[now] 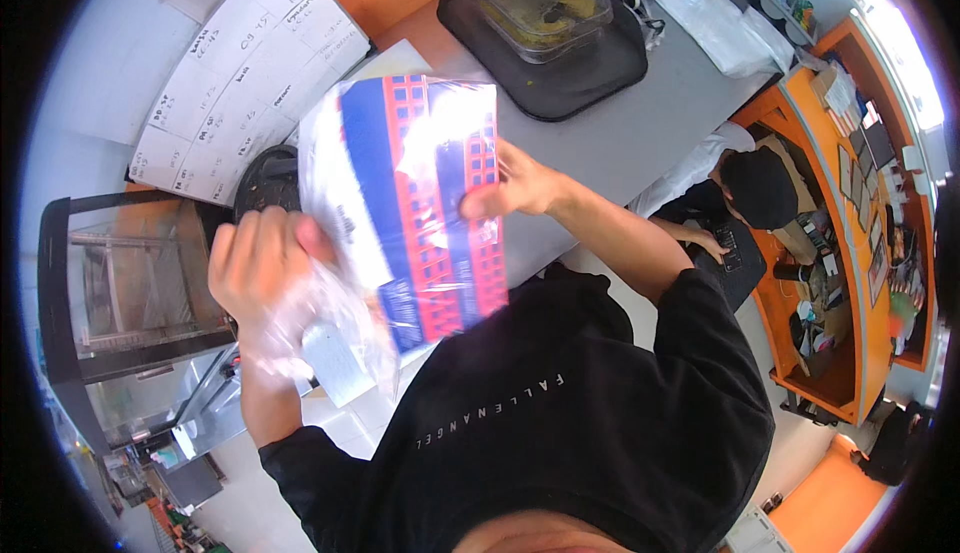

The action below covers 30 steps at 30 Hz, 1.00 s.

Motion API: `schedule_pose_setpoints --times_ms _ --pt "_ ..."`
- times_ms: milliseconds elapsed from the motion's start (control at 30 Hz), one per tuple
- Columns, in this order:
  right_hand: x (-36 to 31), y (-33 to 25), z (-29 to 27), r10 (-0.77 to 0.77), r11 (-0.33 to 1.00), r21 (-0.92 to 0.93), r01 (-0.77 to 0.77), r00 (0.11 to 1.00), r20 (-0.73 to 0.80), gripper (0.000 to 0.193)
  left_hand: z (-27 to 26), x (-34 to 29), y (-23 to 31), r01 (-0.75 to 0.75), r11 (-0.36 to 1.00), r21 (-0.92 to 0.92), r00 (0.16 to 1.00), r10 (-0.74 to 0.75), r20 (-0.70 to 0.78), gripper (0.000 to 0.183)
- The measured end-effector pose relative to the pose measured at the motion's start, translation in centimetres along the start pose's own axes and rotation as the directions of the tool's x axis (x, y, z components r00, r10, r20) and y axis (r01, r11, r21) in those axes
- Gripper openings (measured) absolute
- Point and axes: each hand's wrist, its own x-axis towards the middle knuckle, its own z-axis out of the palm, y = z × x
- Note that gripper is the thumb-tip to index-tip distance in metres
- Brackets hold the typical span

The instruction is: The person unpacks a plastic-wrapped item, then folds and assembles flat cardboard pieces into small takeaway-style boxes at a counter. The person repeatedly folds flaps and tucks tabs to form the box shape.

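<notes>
A blue, white and red box (pixel 415 223) is held up in front of my chest, wrapped in a clear plastic bag (pixel 322 298). At its right edge my right hand (pixel 515 185) grips it, thumb on the printed face and fingers behind. My left hand (pixel 262 261) is closed at the box's left side, with gathered plastic of the bag around its palm and wrist. The plastic hides part of that hand. Glare washes out some of the box's upper face.
Behind the box is a grey table (pixel 590 138) with a black tray (pixel 560 103) and a clear food container (pixel 535 13). Clear plastic bags (pixel 715 28) lie far right. A glass cabinet (pixel 140 293) stands left. Another person (pixel 760 188) sits right, near an orange shelf (pixel 840 253).
</notes>
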Motion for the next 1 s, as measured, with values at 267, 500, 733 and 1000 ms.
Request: schedule_pose_setpoints --times_ms 267,500,733,1000 --pt "-1.5 2.6 4.2 -0.706 0.69 -0.348 0.635 0.695 -0.131 0.109 3.5 -3.4 0.0 0.403 0.522 -0.752 0.876 -0.458 0.151 0.042" --pt "-2.0 9.7 0.2 0.313 0.751 0.625 -0.212 0.948 -0.054 0.083 6.3 -4.5 2.5 0.026 0.593 -0.805 0.992 -0.118 -0.055 0.042" --pt "-4.8 10.0 -0.7 -0.435 0.526 -0.836 0.159 0.895 -0.103 0.124 9.0 -8.7 5.3 0.806 0.195 -0.559 0.589 -0.352 0.727 0.033" --pt "-13.9 13.5 -3.6 0.277 0.319 -0.826 -0.464 0.879 -0.387 0.103 17.9 -15.5 17.5 0.458 0.686 -0.566 0.882 -0.269 0.387 0.012"
